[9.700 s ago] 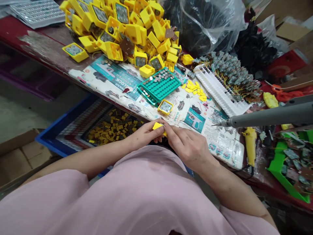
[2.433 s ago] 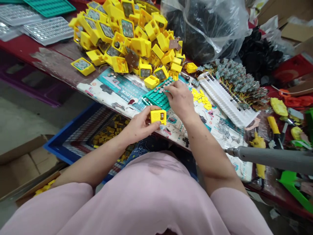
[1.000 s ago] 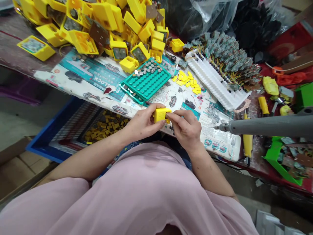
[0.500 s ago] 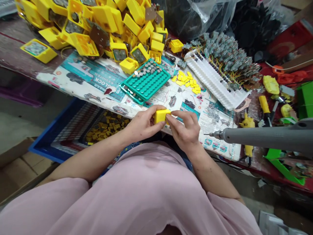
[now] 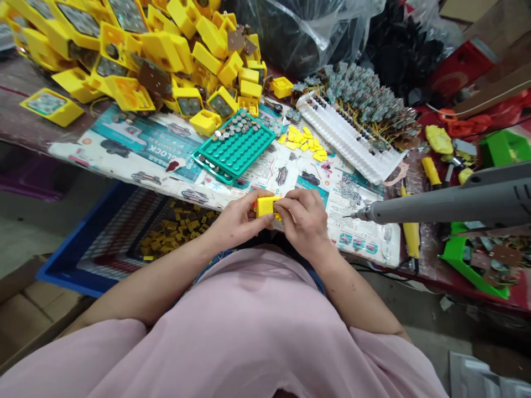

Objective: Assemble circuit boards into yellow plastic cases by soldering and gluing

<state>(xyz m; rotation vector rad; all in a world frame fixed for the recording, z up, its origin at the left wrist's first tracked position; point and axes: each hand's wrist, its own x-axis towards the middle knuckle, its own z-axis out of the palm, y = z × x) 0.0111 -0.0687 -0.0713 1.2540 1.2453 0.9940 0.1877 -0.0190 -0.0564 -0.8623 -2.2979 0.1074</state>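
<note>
A small yellow plastic case (image 5: 265, 207) with a grid of tiny holes in its face is held just over the table's front edge. My left hand (image 5: 238, 221) grips it from the left, thumb along the lower side and fingers behind. A spot of red shows at the case's left end. My right hand (image 5: 306, 221) is closed, its thumb and fingertips pinched at the case's right end. Some yellow sticks out under those fingertips; whether it is a separate piece I cannot tell.
Beyond my hands lie green trays (image 5: 236, 146) with button cells, small yellow pieces (image 5: 305, 141) and a white rack (image 5: 344, 138) beside wired circuit boards. Yellow cases (image 5: 166, 52) are heaped at back left. A grey electric screwdriver (image 5: 440, 207) juts in from the right. A blue crate (image 5: 74, 260) stands below left.
The whole view has shifted, so the table's things sit further left. Both hands stay on the yellow case, the right fingertips still pinched at its right end, slightly repositioned.
</note>
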